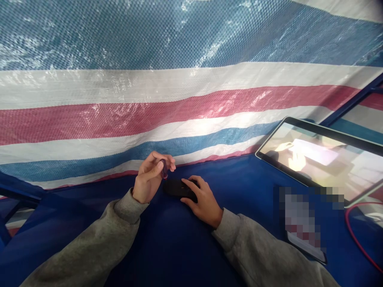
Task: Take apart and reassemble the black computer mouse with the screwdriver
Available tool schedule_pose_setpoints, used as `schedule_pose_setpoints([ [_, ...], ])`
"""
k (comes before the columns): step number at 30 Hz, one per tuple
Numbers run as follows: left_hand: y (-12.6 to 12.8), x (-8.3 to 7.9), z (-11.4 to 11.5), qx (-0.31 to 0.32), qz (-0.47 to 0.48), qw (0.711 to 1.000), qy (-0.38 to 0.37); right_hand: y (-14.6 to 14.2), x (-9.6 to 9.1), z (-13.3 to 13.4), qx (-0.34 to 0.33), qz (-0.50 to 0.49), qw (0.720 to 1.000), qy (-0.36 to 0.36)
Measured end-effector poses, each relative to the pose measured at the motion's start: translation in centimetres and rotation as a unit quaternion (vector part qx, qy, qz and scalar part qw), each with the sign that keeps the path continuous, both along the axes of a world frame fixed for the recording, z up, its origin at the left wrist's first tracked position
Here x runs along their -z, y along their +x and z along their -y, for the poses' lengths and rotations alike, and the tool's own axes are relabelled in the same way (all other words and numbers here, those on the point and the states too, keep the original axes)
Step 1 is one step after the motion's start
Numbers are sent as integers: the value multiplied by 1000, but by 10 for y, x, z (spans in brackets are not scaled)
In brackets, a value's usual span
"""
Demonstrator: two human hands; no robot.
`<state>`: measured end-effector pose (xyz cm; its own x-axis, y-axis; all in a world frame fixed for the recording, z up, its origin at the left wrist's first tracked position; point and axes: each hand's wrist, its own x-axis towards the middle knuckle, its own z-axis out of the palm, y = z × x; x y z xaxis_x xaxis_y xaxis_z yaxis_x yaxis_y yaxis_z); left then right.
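Note:
Between the thumb and fingers of my left hand [152, 173] is a small dark, purplish looped piece [164, 169], held upright a little above the blue surface. Its exact kind is too small to make out. My right hand [203, 198] grips the right end of a black oblong object [173, 188] with rounded ends, which lies on the blue surface. Thumb and fingers lie on either side of it, covering that end. The held loop is just above and left of the black object, apart from my right hand.
A tablet-like screen [317, 155] leans at the right on the blue tabletop [167, 247]. Nearer me lies a phone-like slab [308, 243], partly pixelated. A red cable [353, 231] curves along the right edge. Striped woven sheeting [149, 87] hangs behind, beside blue frame bars [344, 105].

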<state>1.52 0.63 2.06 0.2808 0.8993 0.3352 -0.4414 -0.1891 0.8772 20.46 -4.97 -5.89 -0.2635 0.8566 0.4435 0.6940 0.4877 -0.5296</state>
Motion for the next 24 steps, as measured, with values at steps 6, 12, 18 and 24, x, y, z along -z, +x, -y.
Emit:
schedule_pose_setpoints([
  [6,1,-7,3,22,28,998,-44,0,1,0,-1,-5,1000,-5],
  [12,1,-9,2,-21,-11,1000,-15,-1,0,0,-2,-9,1000,-8],
  [18,2,-6,3,-3,9,1000,-21,0,-1,0,0,-3,1000,-9],
  [24,1,-7,1,-19,-6,1000,-20,0,1,-1,2,-11,1000,-5],
])
